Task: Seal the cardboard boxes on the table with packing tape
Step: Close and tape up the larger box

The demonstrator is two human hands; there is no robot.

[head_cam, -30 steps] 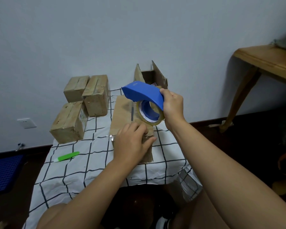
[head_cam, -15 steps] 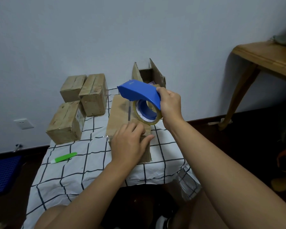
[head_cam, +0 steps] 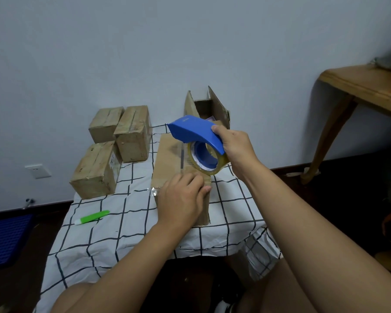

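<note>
R hand (head_cam: 235,147) grips the rear of a blue tape dispenser (head_cam: 195,135), fingers curled round its handle, dispenser held up just above the far half of the closed box (head_cam: 169,159) at table centre; tape roll (head_cam: 204,159) hangs under the blue cover, a clear strip of tape runs down from it along the box's top seam. L hand (head_cam: 181,199) lies palm down on the near end of that box, fingers together and lightly bent, pressing the tape onto the near top edge, not wrapped round anything. Bit of shiny tape sticks out at the box's near left corner. Table (head_cam: 113,233) has a white cloth w/ black grid lines. Behind the closed box, touching or just beside it, an open box (head_cam: 217,107) w/ flaps standing up, something inside but can't tell what. Left side of table: 3 taped boxes (head_cam: 113,143), two side by side at the back, one nearer in front. Green marker (head_cam: 93,217) lies on the cloth near the left edge, well apart from the boxes. Wooden side table (head_cam: 366,86) at far right by the wall
</note>
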